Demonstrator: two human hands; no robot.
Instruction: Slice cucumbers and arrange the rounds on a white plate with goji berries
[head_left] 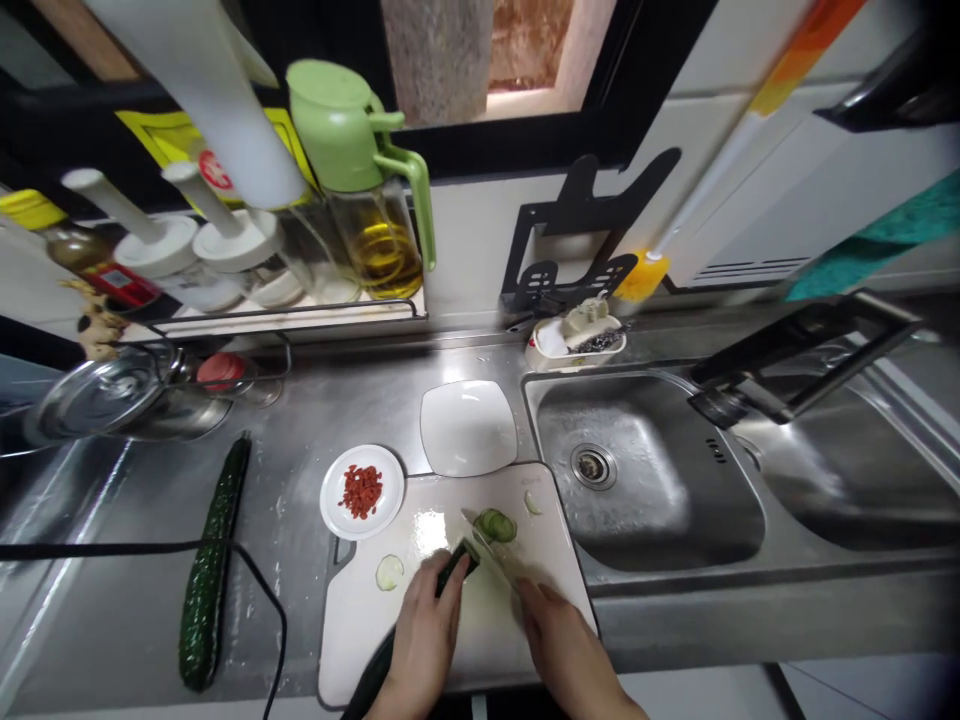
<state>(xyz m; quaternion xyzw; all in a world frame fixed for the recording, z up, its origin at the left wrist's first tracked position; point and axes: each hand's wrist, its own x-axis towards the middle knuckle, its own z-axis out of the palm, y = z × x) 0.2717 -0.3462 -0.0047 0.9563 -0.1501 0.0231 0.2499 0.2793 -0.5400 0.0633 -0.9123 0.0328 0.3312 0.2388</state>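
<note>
The left hand (429,622) has its fingers wrapped around a cut cucumber (471,557) on the cutting board (487,640), near the middle of the board. Only the squared-off end shows past the fingers; the palm hides the middle. A dark green length beside the left wrist seems to be the rest of it, running off the bottom of the view. The right hand (553,630) grasps a knife (491,552), its handle concealed inside the fist. The blade is thin and indistinct, close by the cut end; whether it touches cannot be told.

Just beyond the blade, toward the board's far right, lies a pile of slices (495,525), overlapping so that their number is hard to count. A pale sliver (532,503) sits near the far right corner, and a single round slice (389,572) toward the left edge.

A plate (328,495) of small red pieces (361,491) covers the board's far left corner. A white dish (469,428) stands at the board's far edge. On the table's (289,490) left part lies a whole cucumber (214,575), a black cable (112,550) passing in front of it and cut off at the left and bottom.
</note>
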